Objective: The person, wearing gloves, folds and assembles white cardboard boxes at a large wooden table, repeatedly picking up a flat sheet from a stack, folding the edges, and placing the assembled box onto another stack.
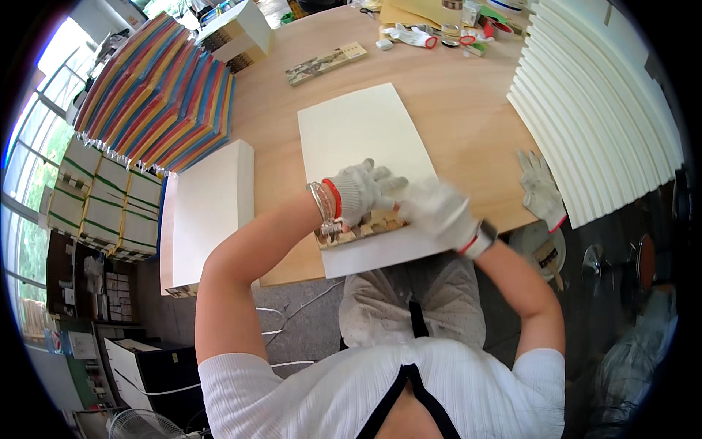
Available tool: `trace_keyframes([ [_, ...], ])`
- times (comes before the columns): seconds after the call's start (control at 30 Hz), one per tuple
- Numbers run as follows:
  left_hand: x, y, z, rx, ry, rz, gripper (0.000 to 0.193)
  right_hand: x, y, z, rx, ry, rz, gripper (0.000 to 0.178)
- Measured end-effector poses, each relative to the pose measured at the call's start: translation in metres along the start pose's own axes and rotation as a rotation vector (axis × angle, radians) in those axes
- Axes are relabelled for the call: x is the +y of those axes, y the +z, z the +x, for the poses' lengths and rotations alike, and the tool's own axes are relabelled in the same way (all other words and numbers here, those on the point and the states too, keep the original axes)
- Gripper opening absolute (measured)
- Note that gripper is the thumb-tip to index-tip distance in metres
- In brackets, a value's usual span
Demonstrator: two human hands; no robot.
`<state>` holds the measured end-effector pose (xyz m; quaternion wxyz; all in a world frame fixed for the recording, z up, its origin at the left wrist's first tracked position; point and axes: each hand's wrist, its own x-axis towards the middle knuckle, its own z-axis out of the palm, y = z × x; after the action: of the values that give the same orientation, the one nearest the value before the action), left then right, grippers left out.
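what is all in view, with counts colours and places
table: 1, light wood, centre
large sheet: 1, cream, centre
printed strips: 2, brown and cream, near hands and farther back
layered stack: 1, red, blue, yellow, back left
white stacks: 3, white, left, right, back left
loose gloves: at least 2, white, right edge and back
jar: 1, clear, back
tape roll: 1, red, back right
strapped bundles: several, white with green, far left
other clutter: uncounted, mixed, room edges
left hand: 1, white-gloved, over sheet
right hand: 1, white-gloved, blurred, beside left
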<state>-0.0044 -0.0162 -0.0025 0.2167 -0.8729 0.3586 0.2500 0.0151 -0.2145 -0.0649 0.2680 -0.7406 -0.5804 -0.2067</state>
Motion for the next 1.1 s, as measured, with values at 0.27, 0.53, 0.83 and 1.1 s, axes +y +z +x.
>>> trace_keyframes([
  [0.27, -0.009, 0.006, 0.005, 0.152, 0.037, -0.260, 0.084, -0.086, 0.125, 0.047, -0.306, -0.014, 0.193, 0.007],
  [0.53, -0.008, 0.010, 0.006, 0.119, -0.002, -0.201, 0.085, -0.089, 0.127, 0.058, -0.203, -0.179, 0.273, 0.007],
  [0.83, -0.007, 0.009, 0.009, 0.111, 0.059, -0.111, 0.091, 0.105, -0.054, -0.113, -0.326, 0.157, -0.198, 0.007],
  [1.1, 0.013, 0.009, -0.020, 0.178, -0.252, -0.199, 0.068, 0.065, -0.017, -0.029, -0.172, 1.131, 0.608, 0.050],
])
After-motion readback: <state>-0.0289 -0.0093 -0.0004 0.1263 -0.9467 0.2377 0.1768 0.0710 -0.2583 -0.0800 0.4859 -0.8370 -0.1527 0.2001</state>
